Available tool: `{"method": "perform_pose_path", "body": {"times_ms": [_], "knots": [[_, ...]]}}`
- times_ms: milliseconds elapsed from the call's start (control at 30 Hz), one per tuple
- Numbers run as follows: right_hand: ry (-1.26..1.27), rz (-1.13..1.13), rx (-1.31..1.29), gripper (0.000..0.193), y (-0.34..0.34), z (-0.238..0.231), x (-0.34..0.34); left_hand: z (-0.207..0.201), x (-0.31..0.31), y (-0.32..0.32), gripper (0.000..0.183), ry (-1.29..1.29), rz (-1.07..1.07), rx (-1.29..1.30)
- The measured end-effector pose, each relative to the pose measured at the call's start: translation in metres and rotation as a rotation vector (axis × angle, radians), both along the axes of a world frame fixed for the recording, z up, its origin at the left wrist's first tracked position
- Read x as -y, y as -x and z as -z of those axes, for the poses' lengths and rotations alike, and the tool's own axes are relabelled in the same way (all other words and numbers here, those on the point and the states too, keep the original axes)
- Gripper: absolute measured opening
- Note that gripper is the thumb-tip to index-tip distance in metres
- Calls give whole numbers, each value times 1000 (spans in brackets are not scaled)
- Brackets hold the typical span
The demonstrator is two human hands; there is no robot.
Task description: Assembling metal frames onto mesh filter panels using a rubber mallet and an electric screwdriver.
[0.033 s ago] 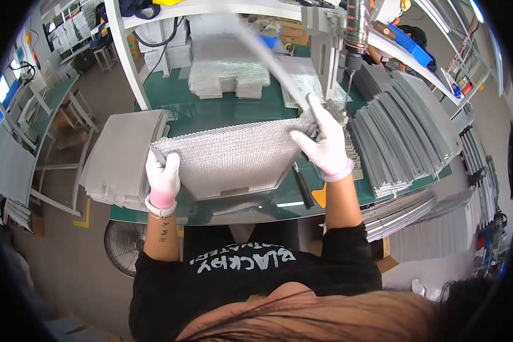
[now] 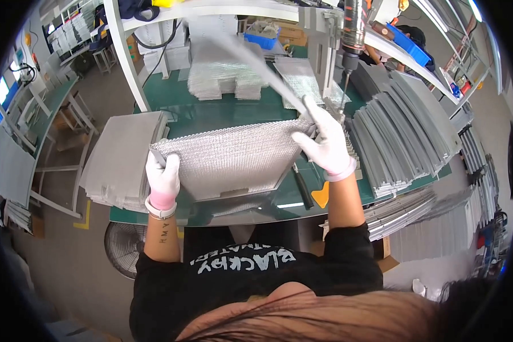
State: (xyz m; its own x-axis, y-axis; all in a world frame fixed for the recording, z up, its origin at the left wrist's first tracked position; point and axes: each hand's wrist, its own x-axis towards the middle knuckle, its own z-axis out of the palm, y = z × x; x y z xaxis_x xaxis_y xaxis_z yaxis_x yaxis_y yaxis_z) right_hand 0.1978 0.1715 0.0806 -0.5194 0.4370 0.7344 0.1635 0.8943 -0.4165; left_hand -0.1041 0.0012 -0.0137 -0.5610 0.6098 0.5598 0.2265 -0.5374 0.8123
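Note:
A silver metal mesh panel stands tilted over the green worktable, its lower edge near the tabletop. My left hand, in a white glove, grips its left edge with the thumb on the near face. My right hand, also gloved, pinches the upper right corner between thumb and fingers. From the right hand's fingers a long pale strip, smeared by motion, reaches up and to the left. What the fingers do behind the panel is hidden. A dark-handled tool lies right of the panel, by a yellow piece.
Grey sheets are stacked left, and a fanned stack of grey panels stands right. Silver mesh sheets lie at the back. A power driver hangs above the table, near a metal post.
The pale strip's far end has swung left and a little down. My right hand has shifted very slightly; the left hand and the panel look almost still.

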Motion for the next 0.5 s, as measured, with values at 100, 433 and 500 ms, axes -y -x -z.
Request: {"method": "perform_pose_path", "body": {"times_ms": [100, 433, 500], "knots": [[-245, -136, 225, 51, -15, -24, -10, 3, -2, 3, 28, 12, 4, -9], [-214, -482, 477, 34, -4, -74, -1, -16, 11, 10, 23, 49, 96, -45], [-211, -554, 410, 28, 6, -76, 7, -38, 22, 11, 15, 171, 155, -261]]}}
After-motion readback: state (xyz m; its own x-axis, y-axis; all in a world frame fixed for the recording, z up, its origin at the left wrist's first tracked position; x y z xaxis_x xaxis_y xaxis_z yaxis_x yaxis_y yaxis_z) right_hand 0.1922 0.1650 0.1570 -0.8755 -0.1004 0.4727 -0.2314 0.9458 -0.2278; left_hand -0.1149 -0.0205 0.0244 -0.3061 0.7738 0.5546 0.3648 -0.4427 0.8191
